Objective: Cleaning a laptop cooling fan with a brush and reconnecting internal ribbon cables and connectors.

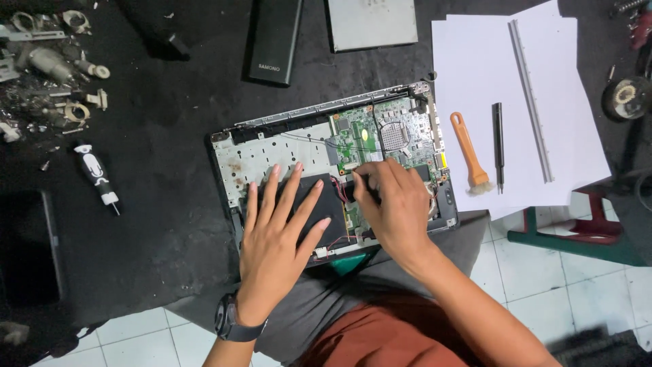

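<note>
Opened laptop chassis (pixel 272 153) at frame centre, green motherboard (pixel 387 132) exposed. Left hand (pixel 275 234) flat, fingers spread on black battery pack (pixel 326 204); right hand (pixel 397 207) pinching a small black part, identity unclear. Orange brush (pixel 470 151) right, on white paper (pixel 475 81).

Repair workshop, opened laptop (pixel 333 170), screwdriver (pixel 97 175)

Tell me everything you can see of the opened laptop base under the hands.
The opened laptop base lies flat, slightly rotated, on a dark mat, its near edge over the person's lap. Its cover is off: a pale, stained metal plate shows at left, a green circuit board at right, thin wires crossing between. The left hand rests spread on a black flat part; the right hand pinches something small and dark beside the board.
</note>
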